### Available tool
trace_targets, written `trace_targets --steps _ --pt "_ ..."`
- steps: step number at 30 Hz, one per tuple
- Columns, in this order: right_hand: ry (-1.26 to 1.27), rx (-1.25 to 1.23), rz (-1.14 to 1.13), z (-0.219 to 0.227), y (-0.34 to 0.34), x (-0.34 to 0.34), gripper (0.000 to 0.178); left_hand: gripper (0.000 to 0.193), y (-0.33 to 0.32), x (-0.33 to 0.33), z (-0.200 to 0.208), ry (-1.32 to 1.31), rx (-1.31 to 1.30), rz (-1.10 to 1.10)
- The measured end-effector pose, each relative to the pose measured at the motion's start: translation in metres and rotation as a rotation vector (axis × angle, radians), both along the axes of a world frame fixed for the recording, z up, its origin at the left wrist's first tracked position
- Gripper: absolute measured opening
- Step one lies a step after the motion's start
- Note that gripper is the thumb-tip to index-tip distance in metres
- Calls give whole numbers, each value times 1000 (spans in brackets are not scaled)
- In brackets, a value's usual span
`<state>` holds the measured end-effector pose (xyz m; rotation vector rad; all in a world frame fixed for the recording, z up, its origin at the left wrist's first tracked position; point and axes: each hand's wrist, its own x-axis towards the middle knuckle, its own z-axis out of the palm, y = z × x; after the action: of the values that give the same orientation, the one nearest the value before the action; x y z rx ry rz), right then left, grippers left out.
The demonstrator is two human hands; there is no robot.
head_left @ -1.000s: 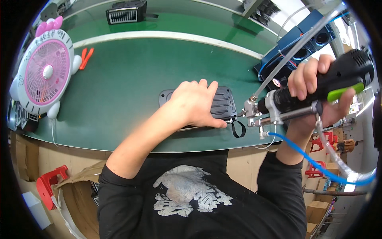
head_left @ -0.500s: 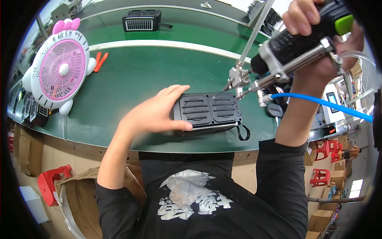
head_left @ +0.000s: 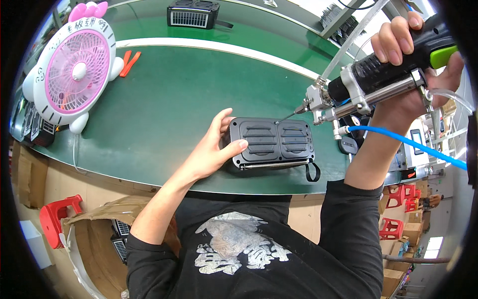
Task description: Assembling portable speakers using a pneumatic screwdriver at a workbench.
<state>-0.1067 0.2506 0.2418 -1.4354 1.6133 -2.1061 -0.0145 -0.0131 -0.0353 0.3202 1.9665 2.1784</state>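
Observation:
On the green bench lies a black portable speaker (head_left: 269, 142) with two ribbed grilles facing up and a strap loop (head_left: 312, 172) at its right end. My left hand (head_left: 219, 149) grips its left end, thumb on top near the corner, the other fingers partly hidden behind its far left side. At the upper right, my right hand (head_left: 398, 42) is wrapped round a black electric screwdriver (head_left: 371, 77) with a metal feed attachment and a green lever. Its thin bit (head_left: 286, 119) slants down to the speaker's far edge, near the middle; whether it touches a screw is too small to tell.
A blue air hose (head_left: 408, 139) runs from the screwdriver to the right. A pink and white fan (head_left: 79, 72) stands at left, beside orange tweezers (head_left: 130, 64). Another speaker (head_left: 193, 15) sits at the back. Below the bench, a cardboard box (head_left: 94, 244) holds more units.
The speaker and my left hand have shifted right in view, and that hand's fingers sit closer round the end. The screwdriver has also moved right and slightly down, its bit still at the far edge.

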Motion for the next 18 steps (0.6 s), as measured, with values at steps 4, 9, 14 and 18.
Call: trace_targets --steps 4,9,14,18 --pt "-29 7 6 -8 -15 3 68 97 -1 -1 3 -18 38 -44" --pt "-81 15 25 -41 -32 -1 64 97 -2 1 2 -14 28 -40" --pt "-102 -71 -5 -59 -36 -4 59 83 1 4 6 -48 52 -16" --pt "-79 -139 -70 -62 -38 0 55 70 3 4 17 -101 138 -80"
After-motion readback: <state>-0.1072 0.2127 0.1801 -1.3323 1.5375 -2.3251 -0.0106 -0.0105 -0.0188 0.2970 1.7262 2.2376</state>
